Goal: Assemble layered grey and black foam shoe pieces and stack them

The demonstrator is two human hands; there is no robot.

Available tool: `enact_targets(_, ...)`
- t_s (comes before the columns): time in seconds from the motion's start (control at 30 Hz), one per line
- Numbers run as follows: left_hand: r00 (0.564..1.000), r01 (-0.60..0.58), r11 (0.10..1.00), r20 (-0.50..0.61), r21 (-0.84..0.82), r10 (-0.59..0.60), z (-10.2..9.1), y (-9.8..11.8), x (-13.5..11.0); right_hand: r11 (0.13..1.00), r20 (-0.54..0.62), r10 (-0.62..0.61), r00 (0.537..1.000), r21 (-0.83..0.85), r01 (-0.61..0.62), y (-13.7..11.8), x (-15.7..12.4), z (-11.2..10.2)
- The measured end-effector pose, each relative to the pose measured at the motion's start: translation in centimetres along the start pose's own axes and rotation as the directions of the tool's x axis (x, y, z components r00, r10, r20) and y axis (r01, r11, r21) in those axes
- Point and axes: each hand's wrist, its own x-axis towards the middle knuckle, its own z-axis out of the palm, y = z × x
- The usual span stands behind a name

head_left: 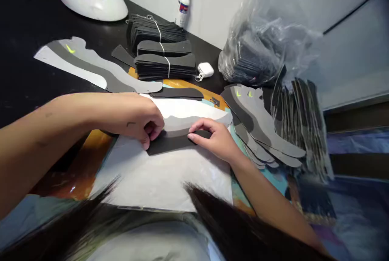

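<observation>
A dark grey curved cut piece (172, 143) lies against a lighter grey cut piece (179, 122) on a white board (161, 180). My left hand (142, 121) is curled, with thumb and fingers pinching the left end of the dark piece. At its right part, my right hand (214, 137) pinches its upper edge between thumb and forefinger, where the two pieces meet. My fingers hide both ends of the dark piece in part. Just beyond the board's white top lie a few loose dark strips (178, 93).
Left stands a grey layered piece (88, 64) with a yellow-green mark. Similar pieces (261, 123) overlap at right. Behind are tied dark stacks (165, 66), a white case (206, 69), a white bottle (183, 5), a plastic bag (258, 46) of dark pieces and a white round device (91, 3).
</observation>
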Motion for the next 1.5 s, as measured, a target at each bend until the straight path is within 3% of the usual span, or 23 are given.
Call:
enact_targets(0.17,0.999,-0.034,0.999,-0.030,0.006,0.034,0.2,-0.2,-0.4,1.000,0.005,0.010,1.000,-0.016,-0.010,0.1,0.2,-0.1)
enact_targets(0.4,0.999,-0.020,0.998,0.032,-0.057,0.022,-0.1,1.3,-0.4,1.000,0.008,0.016,1.000,0.006,-0.016,0.1,0.2,-0.2)
enact_targets(0.7,0.999,0.028,0.999,0.018,0.022,-0.028,0.7,0.9,0.1,0.998,0.032,0.028,0.999,0.047,-0.029,-0.1,0.3,-0.3)
enact_targets(0.97,0.998,0.023,0.998,0.053,-0.064,-0.019,0.1,1.6,-0.1,0.998,0.049,0.011,0.999,0.061,-0.014,0.1,0.3,-0.4)
enact_targets(1.5,0.998,0.067,0.996,-0.001,0.067,-0.067,0.5,2.1,0.2,0.998,0.033,-0.017,0.999,0.062,0.015,0.0,0.3,-0.4)
